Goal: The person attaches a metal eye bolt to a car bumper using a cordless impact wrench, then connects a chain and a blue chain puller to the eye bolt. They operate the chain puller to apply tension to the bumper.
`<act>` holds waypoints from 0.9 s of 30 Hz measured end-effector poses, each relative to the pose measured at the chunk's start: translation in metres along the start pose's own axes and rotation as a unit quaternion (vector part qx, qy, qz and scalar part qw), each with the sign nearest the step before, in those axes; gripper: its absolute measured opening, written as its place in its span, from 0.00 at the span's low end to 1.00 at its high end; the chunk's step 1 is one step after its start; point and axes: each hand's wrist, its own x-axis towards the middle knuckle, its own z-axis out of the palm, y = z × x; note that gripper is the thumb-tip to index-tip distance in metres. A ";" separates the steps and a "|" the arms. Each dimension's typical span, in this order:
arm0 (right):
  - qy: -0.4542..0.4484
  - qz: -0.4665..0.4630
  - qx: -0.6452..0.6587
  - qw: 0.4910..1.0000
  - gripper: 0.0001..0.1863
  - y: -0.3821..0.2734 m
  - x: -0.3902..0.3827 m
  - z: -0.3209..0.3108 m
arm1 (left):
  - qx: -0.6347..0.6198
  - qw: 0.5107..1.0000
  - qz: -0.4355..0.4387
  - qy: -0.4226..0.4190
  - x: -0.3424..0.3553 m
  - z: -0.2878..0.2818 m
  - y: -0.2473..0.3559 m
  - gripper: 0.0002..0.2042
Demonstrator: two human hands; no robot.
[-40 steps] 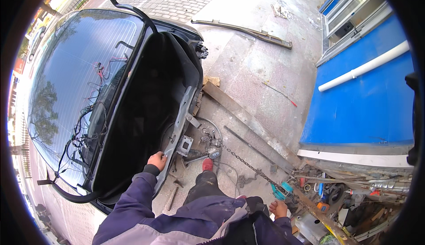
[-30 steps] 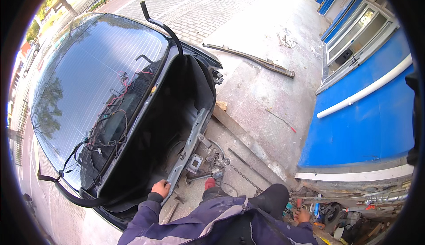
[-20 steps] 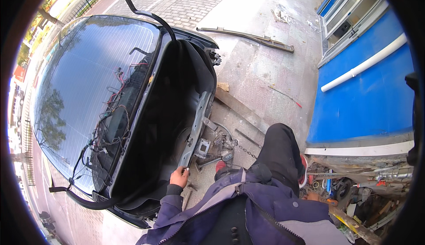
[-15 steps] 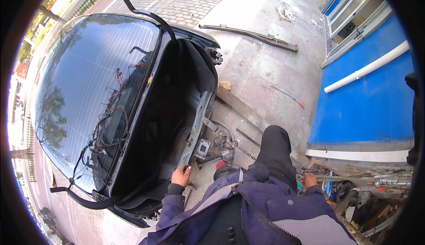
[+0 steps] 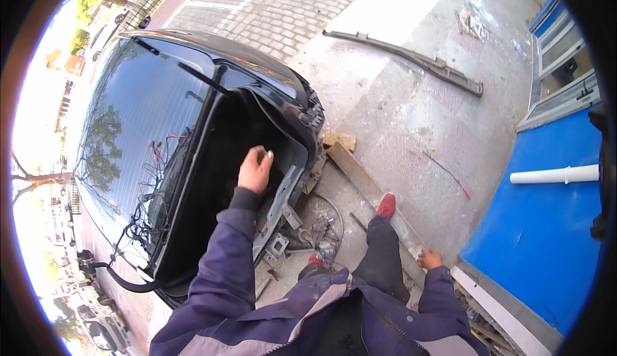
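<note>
My left hand is raised over the open trunk of a dark car, with its fingers loosely bent and apart. Nothing shows between them. The bare metal rear edge of the trunk is just to its right, and I see no contact. Low on the right, my right hand hangs beside my leg with its fingers curled in. Whether anything is inside them is hidden. In the picture it is at the near end of a long flat metal beam on the ground.
Loose wires lie along the rear window. Metal parts and a bracket are on the ground by my feet. A long bumper bar lies farther off. A blue wall with a white pipe stands at right.
My left hand has come off the trunk's metal edge and risen over the opening. My right foot has stepped forward. The view has shifted, and my right hand is now away from the scrap pile.
</note>
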 end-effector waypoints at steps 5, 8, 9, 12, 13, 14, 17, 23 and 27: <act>0.010 -0.035 0.010 0.999 0.19 -0.073 0.050 -0.068 | 0.089 0.985 -0.071 0.129 0.175 0.068 0.051 0.42; 0.012 -0.057 0.003 0.998 0.18 -0.123 0.061 -0.107 | 0.159 0.961 -0.191 0.124 0.232 0.107 0.061 0.49; 0.025 -0.048 0.002 0.999 0.18 -0.136 0.065 -0.120 | 0.194 0.947 -0.202 0.156 0.239 0.123 0.062 0.50; 0.075 0.008 0.035 0.997 0.19 -0.152 0.073 -0.149 | 0.257 0.916 -0.236 0.196 0.241 0.157 0.061 0.56; 0.049 0.004 0.051 0.997 0.18 -0.152 0.074 -0.157 | 0.257 0.912 -0.218 0.234 0.239 0.164 0.061 0.54; 0.045 0.017 0.053 0.997 0.18 -0.150 0.075 -0.163 | 0.259 0.907 -0.206 0.261 0.236 0.167 0.062 0.52; 0.030 0.061 0.034 0.997 0.18 -0.142 0.074 -0.171 | 0.277 0.900 -0.160 0.295 0.229 0.172 0.065 0.49; -0.027 0.096 -0.018 0.995 0.20 -0.175 0.077 -0.157 | 0.269 0.897 -0.110 0.332 0.224 0.175 0.067 0.47; -0.038 0.066 -0.049 0.996 0.21 -0.221 0.078 -0.140 | 0.268 0.901 -0.092 0.328 0.222 0.173 0.069 0.47</act>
